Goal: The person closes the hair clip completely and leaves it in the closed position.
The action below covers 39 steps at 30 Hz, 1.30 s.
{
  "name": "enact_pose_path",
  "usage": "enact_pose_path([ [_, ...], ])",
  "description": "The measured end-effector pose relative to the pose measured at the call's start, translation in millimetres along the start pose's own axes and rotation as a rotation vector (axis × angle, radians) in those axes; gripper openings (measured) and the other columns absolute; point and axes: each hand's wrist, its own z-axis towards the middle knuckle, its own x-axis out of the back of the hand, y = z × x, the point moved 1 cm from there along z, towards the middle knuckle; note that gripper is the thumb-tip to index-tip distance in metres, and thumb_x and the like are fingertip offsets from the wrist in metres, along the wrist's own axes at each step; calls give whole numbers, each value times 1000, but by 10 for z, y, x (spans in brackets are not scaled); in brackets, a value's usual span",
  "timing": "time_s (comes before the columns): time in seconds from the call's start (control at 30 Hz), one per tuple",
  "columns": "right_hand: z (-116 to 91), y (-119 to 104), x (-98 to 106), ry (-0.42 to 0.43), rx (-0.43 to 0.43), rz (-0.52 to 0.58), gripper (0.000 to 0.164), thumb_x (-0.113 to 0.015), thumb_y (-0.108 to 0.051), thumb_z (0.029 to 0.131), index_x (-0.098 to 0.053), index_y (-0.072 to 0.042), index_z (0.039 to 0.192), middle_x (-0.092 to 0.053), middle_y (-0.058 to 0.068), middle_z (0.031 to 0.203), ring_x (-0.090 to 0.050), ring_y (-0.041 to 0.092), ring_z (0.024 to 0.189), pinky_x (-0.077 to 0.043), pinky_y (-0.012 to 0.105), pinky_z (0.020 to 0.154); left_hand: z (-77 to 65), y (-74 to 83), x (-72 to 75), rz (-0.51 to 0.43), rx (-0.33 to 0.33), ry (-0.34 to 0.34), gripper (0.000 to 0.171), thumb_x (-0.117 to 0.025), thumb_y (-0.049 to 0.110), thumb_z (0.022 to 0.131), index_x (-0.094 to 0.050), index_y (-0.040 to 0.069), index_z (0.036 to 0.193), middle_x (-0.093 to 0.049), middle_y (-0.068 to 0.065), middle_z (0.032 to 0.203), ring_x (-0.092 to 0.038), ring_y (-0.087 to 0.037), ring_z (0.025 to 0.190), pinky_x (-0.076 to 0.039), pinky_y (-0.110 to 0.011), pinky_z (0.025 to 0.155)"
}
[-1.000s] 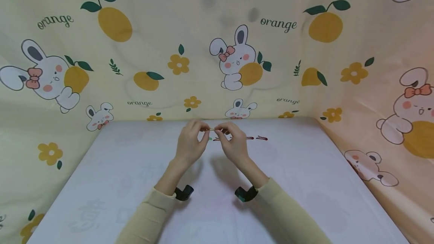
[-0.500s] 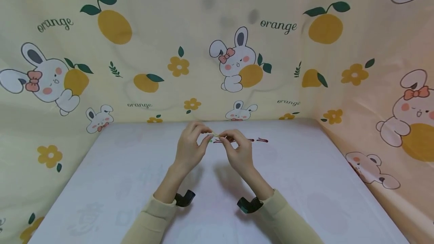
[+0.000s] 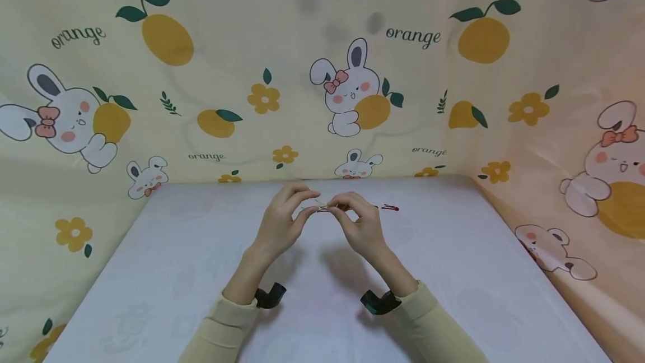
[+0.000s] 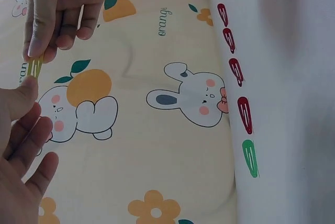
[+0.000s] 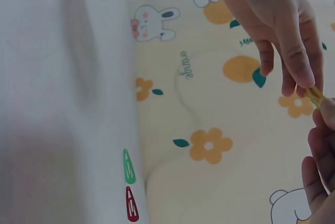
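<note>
A small yellow snap hair clip (image 4: 34,67) is held up between both hands, above the far part of the table. My right hand (image 3: 360,223) pinches one end between thumb and fingers. At the other end my left hand (image 3: 282,218) has its thumb against the clip, its forefinger curved above with a gap in the head view. In the right wrist view the left thumb and fingertips meet the yellow clip (image 5: 315,97). The clip's prongs look slightly spread in the head view, though it is small there.
Several red hair clips (image 4: 245,115) and one green hair clip (image 4: 250,158) lie in a row near the back edge of the white table (image 3: 201,273). In the head view the hands partly cover this row. A patterned cloth (image 3: 292,71) rises behind and at the sides.
The hands have come slightly lower and the right hand has shifted right. The left forefinger has lifted away from the thumb. The clip, straight before, now looks tilted with its prongs apart.
</note>
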Motion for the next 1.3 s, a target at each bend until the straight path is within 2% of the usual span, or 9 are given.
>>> enact_pose_path([
  [0.27, 3, 29, 34, -11, 9, 11, 21, -75, 15, 85, -73, -3, 97, -72, 12, 91, -63, 22, 80, -53, 22, 79, 18, 0, -10, -17, -36, -8, 20, -77, 6, 93, -73, 3, 112, -64, -6, 109, -63, -21, 100, -53, -35, 87],
  [0.5, -44, 53, 13, -18, 12, -4, 26, -76, 17, 83, -73, -4, 97, -72, 11, 90, -63, 21, 81, -52, 25, 76, -17, 9, -4, -16, -40, -12, 15, -78, 5, 92, -74, 4, 106, -64, -5, 105, -63, -20, 97, -54, -33, 85],
  [0.73, -44, 35, 12, -17, 19, -14, 21, -77, 12, 85, -73, -4, 97, -72, 12, 91, -62, 22, 82, -52, 28, 76, -31, 10, -11, -9, -47, -13, 12, -79, 4, 91, -73, 5, 102, -66, -4, 102, -64, -19, 95, -54, -33, 84],
  [1.03, -34, 20, 30, -26, -10, -10, 22, -77, 14, 84, -73, -4, 95, -72, 8, 91, -63, 20, 82, -52, 25, 77, -35, 12, -22, -30, -27, -13, 11, -78, 2, 90, -72, 5, 100, -68, -3, 99, -65, -18, 94, -54, -33, 82],
  [1.3, -34, 2, 41, -54, -76, 14, 20, -78, 14, 83, -74, -2, 93, -73, 10, 88, -62, 20, 79, -50, 23, 77, -38, 22, -11, -113, -1, -22, 14, -77, -3, 89, -71, 4, 99, -68, -3, 98, -66, -17, 94, -56, -34, 79],
])
